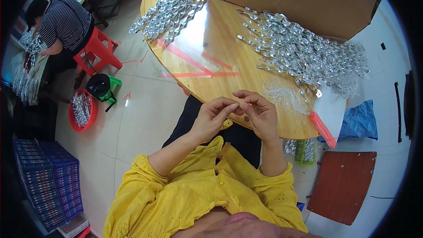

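Note:
Just over the near edge of the round wooden table [194,57], my left hand [212,118] and my right hand [262,117] meet fingertip to fingertip. Each is closed in a pinch of thumb and fingers. Whatever lies between the tips is too small to make out. Beside my right hand is a loose bundle of thin white strings [286,97]. Farther right lies a large heap of twisted silver foil strips [304,53], and a second group of silver twists [169,13] rests at the far left of the table.
A big cardboard box [291,0] stands at the table's back. Flat clear-red plastic sleeves [189,59] lie mid-table; more red sleeves [323,130] overhang the right edge. At left, a person [68,22] sits on a red stool [99,50] near a red basin [92,119] of silver strips.

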Tool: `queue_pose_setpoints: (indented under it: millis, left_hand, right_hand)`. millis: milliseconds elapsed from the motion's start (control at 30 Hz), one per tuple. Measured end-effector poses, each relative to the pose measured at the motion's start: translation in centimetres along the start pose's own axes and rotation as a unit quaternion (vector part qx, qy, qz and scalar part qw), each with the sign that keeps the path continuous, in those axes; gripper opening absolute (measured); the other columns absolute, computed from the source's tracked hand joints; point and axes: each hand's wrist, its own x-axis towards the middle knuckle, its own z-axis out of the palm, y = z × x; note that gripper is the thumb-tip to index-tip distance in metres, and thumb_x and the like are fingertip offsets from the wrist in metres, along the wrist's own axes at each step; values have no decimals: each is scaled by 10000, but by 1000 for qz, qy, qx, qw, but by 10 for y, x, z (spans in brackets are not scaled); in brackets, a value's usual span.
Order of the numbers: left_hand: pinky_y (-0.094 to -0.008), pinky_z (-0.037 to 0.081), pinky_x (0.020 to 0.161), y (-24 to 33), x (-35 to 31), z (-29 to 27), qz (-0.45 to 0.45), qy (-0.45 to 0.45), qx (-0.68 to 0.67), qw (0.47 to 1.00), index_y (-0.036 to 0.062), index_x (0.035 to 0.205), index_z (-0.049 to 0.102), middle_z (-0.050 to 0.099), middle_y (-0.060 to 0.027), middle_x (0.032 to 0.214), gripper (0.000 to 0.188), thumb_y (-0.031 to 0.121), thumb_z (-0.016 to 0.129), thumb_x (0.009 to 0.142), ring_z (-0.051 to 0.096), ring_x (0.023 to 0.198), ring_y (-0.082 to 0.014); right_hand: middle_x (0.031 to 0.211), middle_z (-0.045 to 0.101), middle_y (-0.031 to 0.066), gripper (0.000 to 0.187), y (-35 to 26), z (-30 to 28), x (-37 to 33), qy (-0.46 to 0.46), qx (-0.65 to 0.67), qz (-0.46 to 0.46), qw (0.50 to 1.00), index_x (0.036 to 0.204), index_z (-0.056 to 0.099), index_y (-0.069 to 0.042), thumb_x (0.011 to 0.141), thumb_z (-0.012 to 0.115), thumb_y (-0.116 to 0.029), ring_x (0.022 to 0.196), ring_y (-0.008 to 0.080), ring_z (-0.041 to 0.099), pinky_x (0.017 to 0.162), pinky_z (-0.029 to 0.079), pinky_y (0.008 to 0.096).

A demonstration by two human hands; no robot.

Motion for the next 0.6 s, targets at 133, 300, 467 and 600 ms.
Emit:
queue_pose_setpoints:
  millis: [133,300,467,600]
  left_hand:
    - [-227,428,724,0,0,0,-4,-2,-4,1000,-16,899,522,577,-66,794,146,89,434,847,547,774,-106]
    - [-222,429,717,-1,-1,-1,-21,-4,-18,1000,-19,899,522,576,-64,778,148,93,442,844,546,774,-106]
    - [-214,432,686,-6,-1,-4,-35,-5,-92,995,-27,877,531,575,-65,760,143,91,465,833,544,726,-106]
    - [-220,437,655,-5,-3,-8,-86,-21,-146,985,-33,867,542,574,-69,753,138,85,495,814,541,676,-112]
  right_hand:
    - [955,552,125,111,-6,4,0,5,10,26,1000,823,542,-2,778,553,-103,638,74,511,576,423,183]
    - [885,559,100,72,-2,8,-1,23,48,6,999,806,551,-3,756,568,-51,660,85,512,587,422,191]
    - [821,557,73,78,1,9,-2,40,-100,-144,984,797,553,5,726,585,9,666,87,518,588,424,189]
    - [789,559,85,183,-6,13,-4,141,-67,-130,979,823,489,0,691,604,52,697,126,543,627,431,214]
